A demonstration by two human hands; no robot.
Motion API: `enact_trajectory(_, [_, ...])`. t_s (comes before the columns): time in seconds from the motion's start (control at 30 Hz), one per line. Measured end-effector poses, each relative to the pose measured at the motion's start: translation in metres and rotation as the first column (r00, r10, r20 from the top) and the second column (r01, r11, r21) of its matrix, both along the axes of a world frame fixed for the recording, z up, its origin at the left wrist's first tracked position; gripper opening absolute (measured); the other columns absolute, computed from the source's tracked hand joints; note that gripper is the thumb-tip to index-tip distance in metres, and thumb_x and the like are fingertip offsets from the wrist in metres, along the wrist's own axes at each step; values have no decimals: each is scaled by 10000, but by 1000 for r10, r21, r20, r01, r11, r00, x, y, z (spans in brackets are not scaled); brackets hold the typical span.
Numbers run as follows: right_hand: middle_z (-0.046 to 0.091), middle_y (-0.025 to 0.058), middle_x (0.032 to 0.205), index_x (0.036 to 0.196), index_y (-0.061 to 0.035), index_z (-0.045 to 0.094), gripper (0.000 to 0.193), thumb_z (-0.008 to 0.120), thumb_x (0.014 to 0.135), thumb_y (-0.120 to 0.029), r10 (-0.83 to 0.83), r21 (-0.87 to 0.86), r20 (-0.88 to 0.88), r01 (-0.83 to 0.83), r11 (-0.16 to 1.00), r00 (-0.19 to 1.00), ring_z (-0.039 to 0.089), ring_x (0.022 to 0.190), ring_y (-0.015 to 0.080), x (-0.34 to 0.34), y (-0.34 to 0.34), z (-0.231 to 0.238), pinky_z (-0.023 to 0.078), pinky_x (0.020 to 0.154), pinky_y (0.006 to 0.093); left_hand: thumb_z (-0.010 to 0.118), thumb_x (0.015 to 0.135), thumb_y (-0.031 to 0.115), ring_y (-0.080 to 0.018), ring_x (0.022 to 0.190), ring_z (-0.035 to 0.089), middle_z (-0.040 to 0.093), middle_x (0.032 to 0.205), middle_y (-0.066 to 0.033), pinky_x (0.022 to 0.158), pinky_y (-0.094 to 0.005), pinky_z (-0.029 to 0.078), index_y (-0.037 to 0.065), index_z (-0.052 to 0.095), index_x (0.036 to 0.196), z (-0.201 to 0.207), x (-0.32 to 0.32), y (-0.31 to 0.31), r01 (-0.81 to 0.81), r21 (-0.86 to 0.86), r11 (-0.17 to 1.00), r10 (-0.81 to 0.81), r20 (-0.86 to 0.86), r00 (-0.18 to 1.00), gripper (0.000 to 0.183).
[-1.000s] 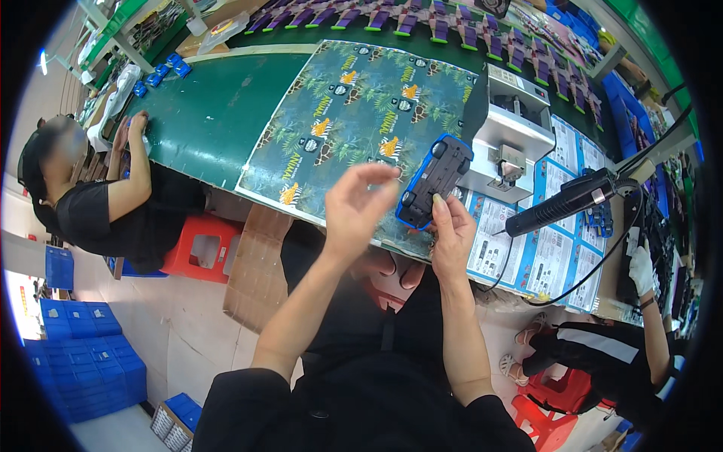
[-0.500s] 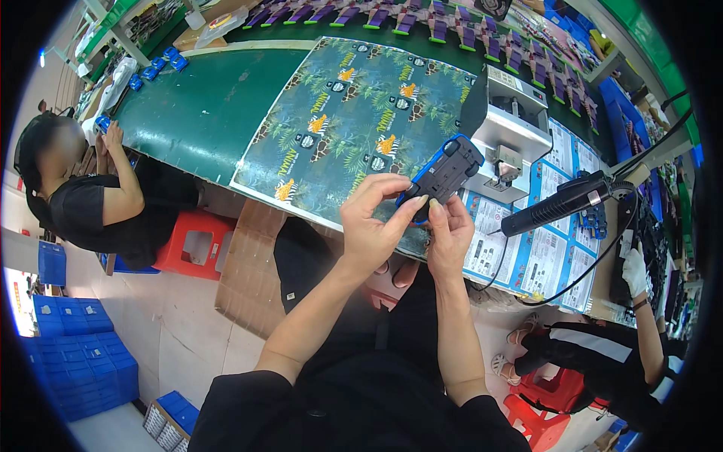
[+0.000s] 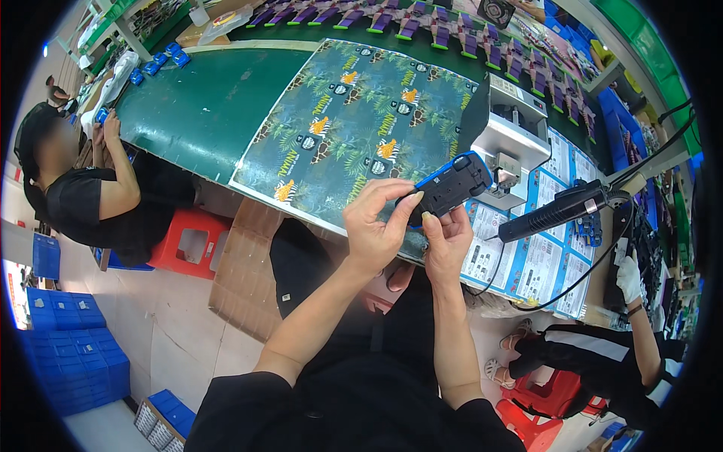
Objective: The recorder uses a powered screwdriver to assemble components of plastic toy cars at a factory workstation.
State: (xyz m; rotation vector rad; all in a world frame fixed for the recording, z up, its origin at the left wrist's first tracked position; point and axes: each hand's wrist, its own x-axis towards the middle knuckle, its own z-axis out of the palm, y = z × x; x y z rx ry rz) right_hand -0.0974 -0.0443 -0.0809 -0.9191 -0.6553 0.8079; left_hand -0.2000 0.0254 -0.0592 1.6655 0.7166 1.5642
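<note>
A toy car (image 3: 450,187) with a blue body is held between my two hands above the near edge of the bench, its black underside facing me. My left hand (image 3: 379,218) pinches its lower left end between thumb and fingers. Thumb and fingers of my right hand (image 3: 449,239) grip the lower edge close by. Just beyond the car stands a metal machine (image 3: 512,124) with an open front. To the right, a black electric screwdriver (image 3: 553,215) hangs over printed sheets (image 3: 489,260), its thin tip pointing toward my right hand.
An animal-print sheet (image 3: 354,120) covers the bench's middle. Rows of purple parts (image 3: 407,29) line the far belt. More blue toy cars lie far left (image 3: 154,64) and at right (image 3: 587,230). One co-worker (image 3: 83,188) sits left; another's gloved hand (image 3: 629,279) is at right. A cable (image 3: 580,290) loops across the sheets.
The toy car has turned clockwise in my hands, its far end swinging right toward the machine. Both hands stay on it in nearly the same place.
</note>
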Motion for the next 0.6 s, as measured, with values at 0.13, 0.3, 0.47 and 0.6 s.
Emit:
enact_trajectory(0.13, [663,137,1130,1250,35,498,501,769,849,-95,0,12,-15,0,1000,1000,650,1021,182,1,1,-3,526,890,308,780,757,2,-231,855,673,712,934,-123,765,-315,520,-11,708,934,5,-1,-2,31,4,1000,-31,-17,999,191])
enact_trajectory(0.3, [657,146,1155,1256,36,499,527,786,832,-88,27,20,19,-27,999,999,651,1051,199,1,0,-1,516,926,319,790,748,-1,-233,853,668,713,941,-127,760,-322,520,-11,708,940,2,1,-3,3,-14,1000,-2,12,1000,210])
enact_trajectory(0.47, [657,153,1160,1250,34,504,559,811,793,-59,30,11,32,-30,999,999,659,1047,211,2,0,-3,521,936,330,788,748,-10,-236,830,671,716,906,-128,747,-319,521,-4,712,934,-1,3,0,-31,50,998,31,2,1000,201])
enact_trajectory(0.6, [658,151,1151,1242,26,509,585,826,753,-15,25,-12,33,-25,1000,999,663,1042,212,1,-1,1,531,932,336,774,759,-20,-242,827,685,721,915,-139,741,-317,526,-3,713,936,-4,3,2,-36,122,992,33,25,999,187])
